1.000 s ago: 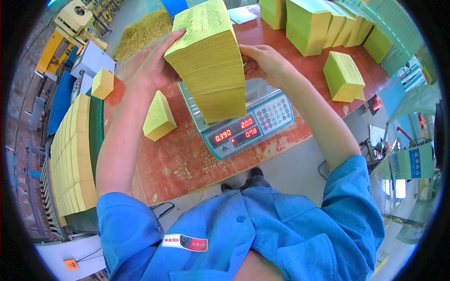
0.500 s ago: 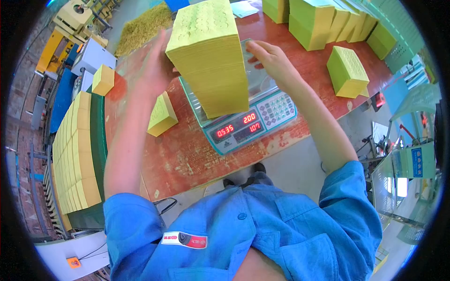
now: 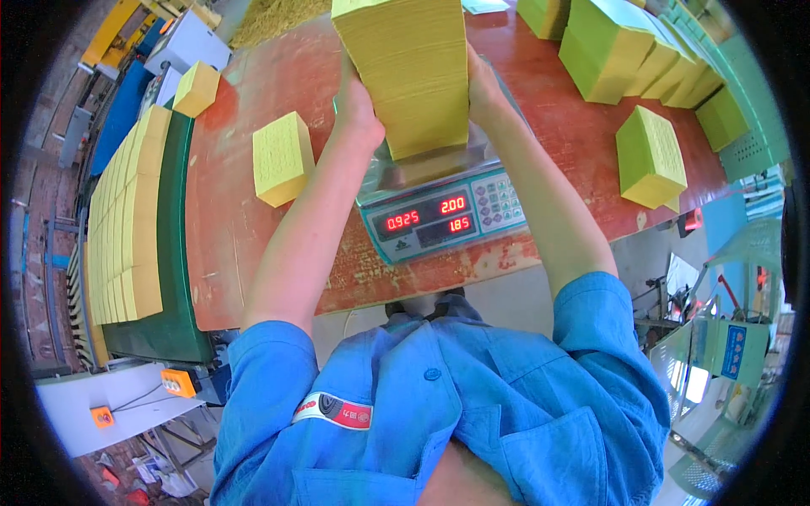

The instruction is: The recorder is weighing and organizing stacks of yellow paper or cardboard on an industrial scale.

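A tall block of stacked yellow paper [image 3: 413,93] stands upright over the pan of a digital scale [image 3: 430,228], its top cut off by the frame edge. My left hand [image 3: 359,105] presses against its left side, and my right hand [image 3: 483,88] grips the opposite side; the fingers of both are mostly hidden behind it. A dark shadow lies under the block's near edge, and I cannot tell whether it fully rests on the pan. Red digits glow on the scale's display. Left of the scale, a smaller yellow paper block [image 3: 283,160] sits near my left forearm.
The scale stands on a worn red table [image 3: 228,244]. Another yellow block [image 3: 650,156] sits at the right, with larger paper stacks [image 3: 603,55] behind. Many blocks line a green conveyor belt [image 3: 173,228] along the left. A small block [image 3: 196,89] lies at the table's far-left corner.
My hands have moved in from apart to close against the tall block's sides. The display's digits have changed. My view has shifted, so the table's contents sit differently in it.
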A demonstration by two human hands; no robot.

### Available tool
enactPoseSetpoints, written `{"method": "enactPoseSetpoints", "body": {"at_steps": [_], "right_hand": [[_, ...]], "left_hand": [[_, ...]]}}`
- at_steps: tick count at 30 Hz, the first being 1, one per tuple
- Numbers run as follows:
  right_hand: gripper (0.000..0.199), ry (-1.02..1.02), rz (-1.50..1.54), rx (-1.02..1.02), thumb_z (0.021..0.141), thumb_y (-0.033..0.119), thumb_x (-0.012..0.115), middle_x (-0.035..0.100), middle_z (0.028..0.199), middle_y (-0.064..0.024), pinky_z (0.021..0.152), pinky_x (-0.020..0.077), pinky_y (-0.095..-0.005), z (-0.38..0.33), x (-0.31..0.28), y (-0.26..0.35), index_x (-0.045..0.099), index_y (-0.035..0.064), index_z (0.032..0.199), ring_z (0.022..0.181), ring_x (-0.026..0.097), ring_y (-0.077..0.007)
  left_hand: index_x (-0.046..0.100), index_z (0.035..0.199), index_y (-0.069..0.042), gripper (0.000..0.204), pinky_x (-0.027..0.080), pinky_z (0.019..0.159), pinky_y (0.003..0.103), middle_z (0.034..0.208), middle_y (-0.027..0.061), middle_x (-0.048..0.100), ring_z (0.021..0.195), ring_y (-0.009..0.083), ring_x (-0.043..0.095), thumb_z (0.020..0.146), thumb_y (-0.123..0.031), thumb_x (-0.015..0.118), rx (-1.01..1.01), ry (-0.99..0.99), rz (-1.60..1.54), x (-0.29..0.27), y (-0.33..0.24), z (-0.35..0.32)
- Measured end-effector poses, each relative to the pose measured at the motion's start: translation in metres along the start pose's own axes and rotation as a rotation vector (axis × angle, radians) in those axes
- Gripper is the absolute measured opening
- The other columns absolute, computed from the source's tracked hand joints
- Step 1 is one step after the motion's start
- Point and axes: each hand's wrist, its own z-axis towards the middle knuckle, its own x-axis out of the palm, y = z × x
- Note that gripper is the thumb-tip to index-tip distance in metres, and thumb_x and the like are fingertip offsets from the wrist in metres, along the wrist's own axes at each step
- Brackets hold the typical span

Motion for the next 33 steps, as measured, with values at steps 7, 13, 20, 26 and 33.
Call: {"method": "enactPoseSetpoints", "body": {"at_steps": [7, 13, 20, 26, 33], "right_hand": [[0.047, 0.049, -0.107, 0.079, 0.101, 0.038, 0.043, 0.059, 0.123, -0.0080, 0.094, 0.0448, -0.0314, 0.030, -0.035, -0.007, 0.049, 0.0080, 0.137, 0.110, 0.057, -0.0173], [0.049, -0.157, -0.140, -0.126, 0.097, 0.039, 0.051, 0.057, 0.127, -0.0072, 0.090, 0.0421, -0.0279, 0.002, -0.108, 0.011, 0.049, 0.0078, 0.135, 0.111, 0.054, -0.0154], [0.034, -0.404, -0.432, -0.178, 0.100, 0.014, 0.044, 0.061, 0.122, -0.0177, 0.101, 0.0436, -0.0355, -0.165, -0.200, 0.031, 0.053, -0.0046, 0.126, 0.114, 0.059, -0.0244], [0.026, -0.411, -0.616, -0.098, 0.095, 0.007, 0.046, 0.066, 0.105, -0.0126, 0.090, 0.0484, -0.0324, -0.245, -0.166, 0.018, 0.062, -0.0034, 0.113, 0.098, 0.063, -0.0194], [0.021, 0.080, -0.695, 0.037, 0.087, 0.009, 0.056, 0.068, 0.094, -0.0087, 0.075, 0.0495, -0.0305, -0.269, -0.047, -0.052, 0.067, 0.0014, 0.104, 0.083, 0.063, -0.0162]], "left_hand": [[0.051, 0.127, -0.010, 0.052, 0.044, 0.096, 0.041, 0.124, 0.0058, 0.057, 0.114, 0.0230, 0.054, 0.097, -0.051, 0.040, 0.164, 0.008, 0.102, -0.010, -0.003, 0.016], [0.045, 0.135, -0.011, 0.061, 0.030, 0.107, 0.050, 0.133, 0.0064, 0.050, 0.126, 0.0219, 0.044, 0.095, -0.056, 0.041, 0.103, -0.191, 0.263, -0.043, -0.018, -0.016], [0.025, 0.148, -0.003, 0.072, 0.020, 0.114, 0.052, 0.153, 0.0180, 0.024, 0.143, 0.0309, 0.024, 0.099, -0.055, 0.033, 0.210, -0.486, 0.387, -0.183, -0.038, -0.134], [0.023, 0.147, 0.001, 0.073, 0.025, 0.113, 0.049, 0.152, 0.0182, 0.025, 0.141, 0.0319, 0.028, 0.098, -0.052, 0.037, 0.155, -0.764, 0.399, -0.288, -0.060, -0.229], [0.025, 0.146, 0.003, 0.073, 0.033, 0.111, 0.048, 0.149, 0.0189, 0.030, 0.138, 0.0319, 0.031, 0.097, -0.047, 0.047, 0.099, -0.826, 0.306, -0.343, -0.085, -0.235]]}}
